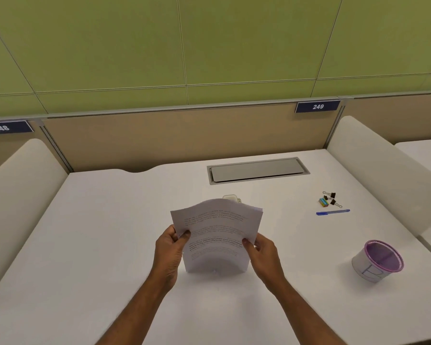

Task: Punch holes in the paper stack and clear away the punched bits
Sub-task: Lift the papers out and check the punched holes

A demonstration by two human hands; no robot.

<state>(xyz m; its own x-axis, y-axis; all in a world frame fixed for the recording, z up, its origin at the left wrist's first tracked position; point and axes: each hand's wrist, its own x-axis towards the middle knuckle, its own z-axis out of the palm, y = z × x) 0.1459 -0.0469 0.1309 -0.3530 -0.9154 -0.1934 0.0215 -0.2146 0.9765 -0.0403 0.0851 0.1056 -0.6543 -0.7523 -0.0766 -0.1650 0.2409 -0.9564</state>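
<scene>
1. You are at a white desk (110,232) with green wall panels behind.
2. Your left hand (169,247) and right hand (264,255) pinch the paper stack (217,235), standing at the desk centre.
3. The sheets bow; they can slip uneven, so the holes will misalign.
4. The punch (232,197) is half hidden at 12 o'clock.

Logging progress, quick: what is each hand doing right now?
Left hand: holding the paper stack.
Right hand: holding the same paper stack.

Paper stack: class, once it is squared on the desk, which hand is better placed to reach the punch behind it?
Probably the right hand: the punch peeks out behind the paper stack, right of centre. Left hand can hold the stack.
</scene>
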